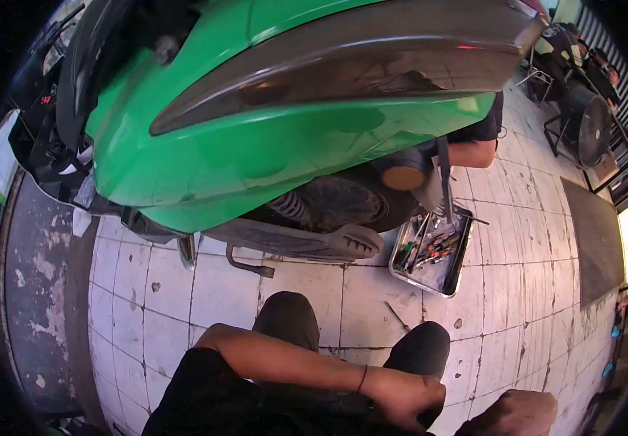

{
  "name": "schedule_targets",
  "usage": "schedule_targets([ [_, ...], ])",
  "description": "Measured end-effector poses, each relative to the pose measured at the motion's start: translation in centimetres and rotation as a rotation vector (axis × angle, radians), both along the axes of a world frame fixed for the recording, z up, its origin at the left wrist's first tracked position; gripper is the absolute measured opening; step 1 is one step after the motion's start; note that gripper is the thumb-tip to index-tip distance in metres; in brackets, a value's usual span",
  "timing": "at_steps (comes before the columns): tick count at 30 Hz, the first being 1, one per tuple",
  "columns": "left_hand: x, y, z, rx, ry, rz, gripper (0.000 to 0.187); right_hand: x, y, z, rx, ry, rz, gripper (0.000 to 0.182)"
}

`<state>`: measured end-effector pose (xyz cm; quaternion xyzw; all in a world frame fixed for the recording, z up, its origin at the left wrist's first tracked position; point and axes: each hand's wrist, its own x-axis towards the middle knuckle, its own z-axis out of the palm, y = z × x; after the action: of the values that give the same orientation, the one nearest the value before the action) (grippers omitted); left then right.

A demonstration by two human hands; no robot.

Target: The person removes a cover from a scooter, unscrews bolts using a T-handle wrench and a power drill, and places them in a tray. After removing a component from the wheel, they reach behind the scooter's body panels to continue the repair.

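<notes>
My left hand lies across my lap beside my right knee, its fingers curled closed. My right hand is at the bottom edge, further right, also closed like a fist. What either hand holds, if anything, is hidden. Ahead of my knees stands a scooter with a green body panel and a dark grey side trim. Under the panel, a coil spring and a black footrest show. A thin screwdriver-like tool lies on the tiles near my right knee.
A metal tray of mixed hand tools sits on the white tiled floor right of the scooter. Behind the scooter, another person's arm shows. A floor fan, seated people and a dark mat are at the right.
</notes>
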<state>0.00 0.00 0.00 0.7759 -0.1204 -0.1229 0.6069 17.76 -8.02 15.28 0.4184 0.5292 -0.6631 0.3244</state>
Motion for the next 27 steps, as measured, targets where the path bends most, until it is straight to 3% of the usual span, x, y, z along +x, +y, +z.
schedule_targets([
  [3,-0.4,-1.0,-0.8,-0.169,0.094,-0.040,0.049,1.3,-1.7,0.3,0.174,0.255,0.069,0.059],
  [9,-1.4,-1.8,-3.2,-0.192,-0.023,-0.311,0.041,0.7,-3.5,-0.9,0.242,0.316,-0.019,0.046],
  [12,-2.7,-2.6,-5.0,-0.122,-0.067,-0.173,0.045,-0.2,-4.6,-1.7,0.303,0.358,-0.061,0.039],
  [14,-3.6,-1.4,-3.4,-0.188,0.224,-0.035,0.036,-1.1,-5.4,-2.7,0.387,0.431,-0.091,0.035],
  [15,-4.3,-1.6,-2.8,-0.157,0.230,-0.064,0.036,-1.4,-5.7,-3.6,0.457,0.521,-0.107,0.033],
  [17,-5.4,-1.7,-1.7,-0.310,-0.017,0.150,0.032,-2.7,-5.3,-5.6,0.579,0.658,-0.098,0.029],
  [18,-5.7,-1.4,-1.0,-0.168,-0.037,0.119,0.030,-5.6,-3.4,-4.7,0.443,0.287,0.100,0.029],
  [19,-6.1,-1.6,-1.0,-0.140,-0.053,0.069,0.030,-7.8,-2.6,-2.5,0.485,0.222,-0.078,0.026],
  [21,-7.6,-3.0,-1.3,-0.348,-0.001,0.093,0.028,-9.6,-3.4,-1.4,0.605,0.196,-0.104,0.028],
  [23,-8.2,-3.6,-0.9,-0.276,0.070,0.030,0.029,-9.8,-4.4,-1.6,0.623,0.270,-0.078,0.030],
  [25,-8.7,-4.2,-1.1,-0.281,-0.026,0.129,0.029,-10.6,-5.6,-1.4,0.636,0.354,-0.027,0.031],
  [27,-9.5,-4.6,-0.6,-0.317,0.059,0.103,0.029,-12.0,-6.4,-0.8,0.709,0.426,-0.139,0.029],
])
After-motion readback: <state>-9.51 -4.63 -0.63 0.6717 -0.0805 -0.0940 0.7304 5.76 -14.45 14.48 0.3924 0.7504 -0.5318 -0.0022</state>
